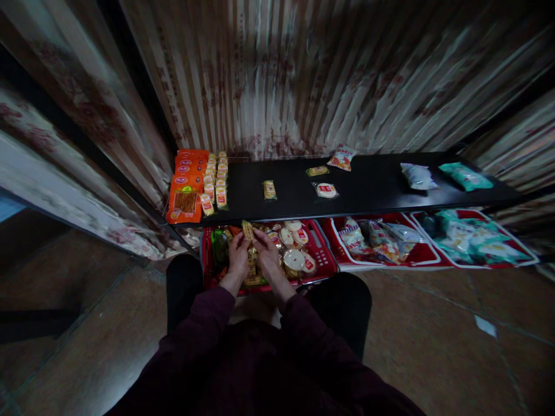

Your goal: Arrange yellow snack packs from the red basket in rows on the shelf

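Both hands meet over the red basket (323, 245) that stands between my knees. My left hand (238, 256) and my right hand (267, 252) are closed around a small yellowish wrapped biscuit pack (247, 230), held upright just in front of the shelf edge. Below my fingers lie more yellow packs (254, 278). To the right of my right hand, round white wrapped crackers (293, 259) fill the basket's side. A green package (220, 247) shows at its left end. My fingertips partly cover the held pack.
On the black shelf (368, 182) stand orange packets (184, 196) and rows of small wrapped cakes (221, 190) at the left. Loose packs lie farther right, including a teal bag (466, 175). Two more red baskets (433, 254) hold snack bags. A curtain (269, 75) hangs behind.
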